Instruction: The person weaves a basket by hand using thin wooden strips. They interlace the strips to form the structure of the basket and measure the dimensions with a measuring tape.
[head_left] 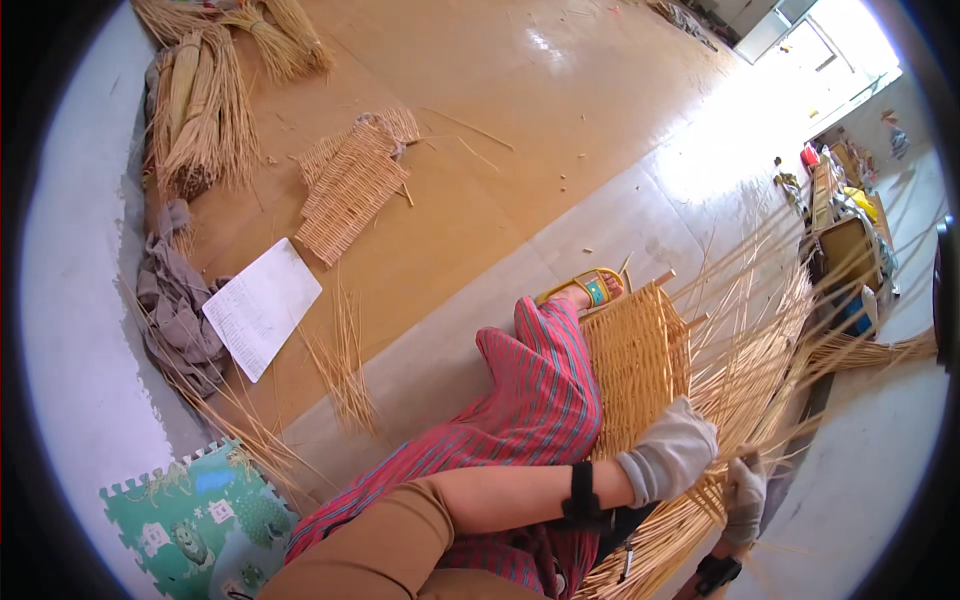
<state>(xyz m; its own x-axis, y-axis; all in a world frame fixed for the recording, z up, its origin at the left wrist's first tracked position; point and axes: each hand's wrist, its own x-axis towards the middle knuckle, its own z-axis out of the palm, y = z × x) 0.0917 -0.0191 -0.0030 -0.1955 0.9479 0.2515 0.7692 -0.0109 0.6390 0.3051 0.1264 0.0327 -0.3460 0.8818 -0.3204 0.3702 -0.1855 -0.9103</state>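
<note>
A half-woven rattan basket (630, 365) lies beside my leg in striped trousers, with long loose canes (760, 360) fanning out to the right. My left hand (672, 450), in a pale grey glove, is bent closed at the basket's near edge; what its fingertips hold is hidden. Lower right, my right hand (745, 495), also gloved, is closed on cane strands beside that edge. A sandalled foot (590, 290) rests at the basket's far end.
Cane bundles (205, 105), woven panels (355, 185), a written sheet (262, 308), grey cloth (175, 310) and a green foam mat (170, 535) lie to the left. Cluttered items (845, 255) line the right wall. A bright opening (830, 45) is at the back right.
</note>
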